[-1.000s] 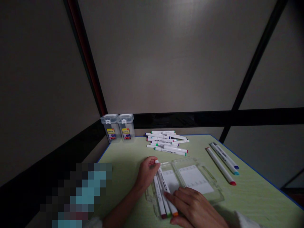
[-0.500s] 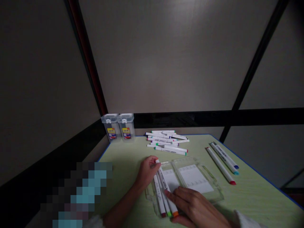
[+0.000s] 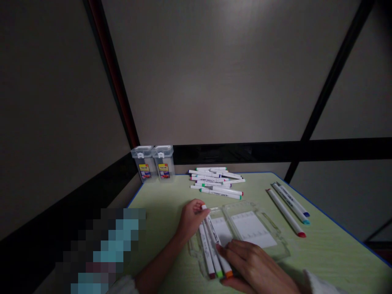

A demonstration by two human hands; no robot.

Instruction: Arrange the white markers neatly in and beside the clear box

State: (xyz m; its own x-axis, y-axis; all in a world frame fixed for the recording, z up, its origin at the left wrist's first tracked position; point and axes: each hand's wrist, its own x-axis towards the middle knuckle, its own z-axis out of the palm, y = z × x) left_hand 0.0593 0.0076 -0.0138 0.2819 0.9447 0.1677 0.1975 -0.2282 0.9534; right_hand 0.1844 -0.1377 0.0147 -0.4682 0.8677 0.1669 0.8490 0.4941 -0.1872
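A clear plastic case (image 3: 286, 254) lies opened flat on the table, with white inserts in both halves. In its left half rest a marker with a dark red end (image 3: 206, 253) and one with a green end (image 3: 218, 269), side by side. On their right is a marker with an orange end (image 3: 212, 232). My left hand (image 3: 191, 216) is closed, pinching the far end of the orange-ended marker. My right hand (image 3: 249, 261) lies along its near part, index fingertip on the barrel and thumb by the orange end.
Several white markers (image 3: 216, 179) lie in a loose pile at the back. Two lidded clear containers (image 3: 163, 163) stand at the back left. On the right lie markers with red (image 3: 286, 212), light blue and dark blue ends. A wall (image 3: 214, 81) rises behind the table (image 3: 330, 253).
Both hands stay on the orange-ended marker with hardly any movement. The whole view has shifted very slightly.
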